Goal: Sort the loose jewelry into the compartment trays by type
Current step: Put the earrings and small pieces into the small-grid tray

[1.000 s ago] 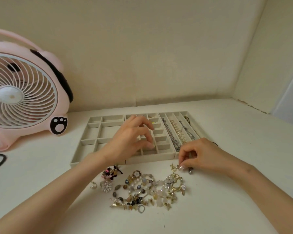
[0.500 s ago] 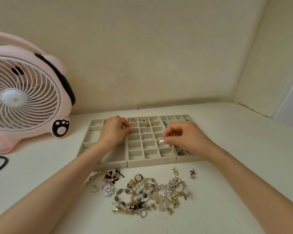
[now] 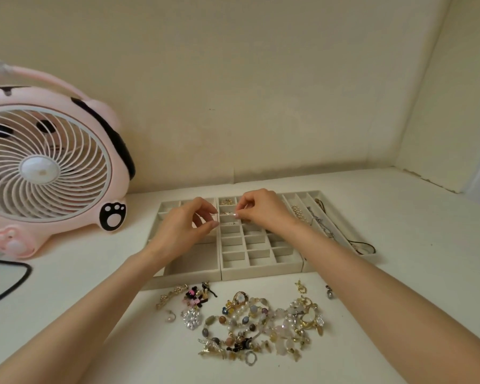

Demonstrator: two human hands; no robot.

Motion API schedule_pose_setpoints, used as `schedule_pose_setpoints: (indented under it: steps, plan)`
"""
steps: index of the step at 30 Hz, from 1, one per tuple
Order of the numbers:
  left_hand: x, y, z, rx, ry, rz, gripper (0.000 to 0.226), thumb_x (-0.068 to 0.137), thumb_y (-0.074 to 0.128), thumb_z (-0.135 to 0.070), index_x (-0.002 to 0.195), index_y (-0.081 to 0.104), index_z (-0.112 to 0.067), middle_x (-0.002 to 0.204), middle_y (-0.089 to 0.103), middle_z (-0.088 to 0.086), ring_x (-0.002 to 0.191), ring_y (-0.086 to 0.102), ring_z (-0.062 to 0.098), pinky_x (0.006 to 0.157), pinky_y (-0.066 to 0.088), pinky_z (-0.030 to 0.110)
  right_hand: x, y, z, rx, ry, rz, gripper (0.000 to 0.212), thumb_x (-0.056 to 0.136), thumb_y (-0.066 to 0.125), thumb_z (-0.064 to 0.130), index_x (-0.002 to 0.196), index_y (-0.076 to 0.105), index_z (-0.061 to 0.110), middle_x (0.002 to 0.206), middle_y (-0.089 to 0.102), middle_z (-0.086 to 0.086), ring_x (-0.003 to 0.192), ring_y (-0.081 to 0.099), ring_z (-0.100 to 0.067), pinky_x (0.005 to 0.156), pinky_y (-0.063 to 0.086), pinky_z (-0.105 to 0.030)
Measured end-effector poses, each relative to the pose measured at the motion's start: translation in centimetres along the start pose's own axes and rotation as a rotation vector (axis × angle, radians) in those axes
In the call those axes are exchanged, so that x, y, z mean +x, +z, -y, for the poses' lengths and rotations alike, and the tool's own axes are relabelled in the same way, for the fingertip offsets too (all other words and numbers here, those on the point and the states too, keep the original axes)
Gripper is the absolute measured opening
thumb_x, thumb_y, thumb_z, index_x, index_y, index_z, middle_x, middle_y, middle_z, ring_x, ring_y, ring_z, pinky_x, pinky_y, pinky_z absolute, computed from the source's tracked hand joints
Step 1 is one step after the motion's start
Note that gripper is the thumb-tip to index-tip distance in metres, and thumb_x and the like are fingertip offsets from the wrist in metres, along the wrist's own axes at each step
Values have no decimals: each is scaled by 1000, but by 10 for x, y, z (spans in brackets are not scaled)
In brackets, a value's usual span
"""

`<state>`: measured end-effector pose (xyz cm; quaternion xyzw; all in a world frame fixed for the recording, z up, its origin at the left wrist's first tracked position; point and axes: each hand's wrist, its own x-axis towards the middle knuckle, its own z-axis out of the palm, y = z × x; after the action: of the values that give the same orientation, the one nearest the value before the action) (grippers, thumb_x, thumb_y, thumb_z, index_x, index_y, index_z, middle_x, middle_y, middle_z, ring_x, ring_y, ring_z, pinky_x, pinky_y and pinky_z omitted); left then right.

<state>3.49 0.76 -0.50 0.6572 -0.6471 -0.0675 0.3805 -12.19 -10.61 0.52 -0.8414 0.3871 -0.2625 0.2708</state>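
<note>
Three beige compartment trays sit side by side. The middle tray [image 3: 261, 271] has a grid of small cells, and a few far cells hold gold pieces [image 3: 226, 201]. My right hand [image 3: 263, 210] hovers over those far cells, thumb and forefinger pinched on something tiny that is mostly hidden. My left hand [image 3: 186, 227] rests over the left tray [image 3: 178, 275] at its border with the middle tray, fingertips pinched together with nothing visible in them. The loose jewelry pile [image 3: 261, 325] lies on the table in front of the trays.
The right tray [image 3: 341, 239] has long slots holding a pearl strand [image 3: 298, 211] and chains. A pink fan [image 3: 47, 167] stands at the left with a black cable [image 3: 14, 284]. A gold charm [image 3: 300, 286] and a dark charm [image 3: 329, 292] lie apart from the pile. Walls close the back and right.
My right hand left the table beside the pile and moved up to the middle tray's far cells. My left hand shifted slightly left and back over the trays.
</note>
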Motion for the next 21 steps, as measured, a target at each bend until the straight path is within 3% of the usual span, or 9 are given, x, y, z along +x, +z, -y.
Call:
schedule_pose_setpoints:
  steps: [3, 6, 10, 15, 17, 21]
  plan:
    - [-8, 2, -9, -10, 58, 79, 15, 87, 64, -18, 92, 60, -31, 85, 64, -11, 78, 56, 3, 65, 40, 13, -14, -13, -2, -18, -10, -1, 5, 80, 73, 25, 79, 70, 21, 69, 62, 10, 70, 57, -8, 79, 53, -37]
    - [-16, 3, -25, -11, 120, 146, 12, 88, 61, -19, 98, 63, -25, 88, 64, -14, 81, 56, 0, 67, 41, 12, -38, -32, -7, -14, -22, -4, 5, 82, 71, 25, 80, 70, 21, 76, 68, 1, 72, 62, -13, 80, 53, -40]
    - [-26, 9, -49, -18, 222, 245, 12, 89, 60, -21, 101, 62, -23, 88, 62, -16, 82, 55, 0, 68, 42, 12, -75, -54, -20, -108, -88, -9, 3, 82, 70, 28, 82, 69, 26, 82, 64, 10, 78, 56, -7, 79, 49, -33]
    - [-36, 29, -63, 46, 388, 296, 13, 89, 60, -26, 101, 62, -22, 94, 56, -16, 85, 53, 2, 73, 44, 15, -114, -66, -41, -272, -215, -29, 17, 76, 73, 34, 93, 68, 36, 115, 54, 15, 116, 39, -10, 100, 32, -29]
    - [-38, 35, -63, 100, 454, 268, 20, 88, 56, -35, 101, 61, -22, 95, 52, -14, 83, 48, 0, 73, 42, 15, -127, -66, -45, -275, -243, -44, 16, 75, 74, 33, 91, 69, 35, 123, 50, 17, 122, 30, -4, 102, 24, -26]
    - [-41, 39, -64, 112, 456, 315, 24, 87, 50, -41, 100, 62, -24, 99, 53, -14, 90, 47, 0, 79, 44, 21, -140, -58, -52, -262, -277, -41, 7, 77, 75, 30, 80, 70, 32, 124, 50, 17, 124, 28, -5, 102, 20, -25]
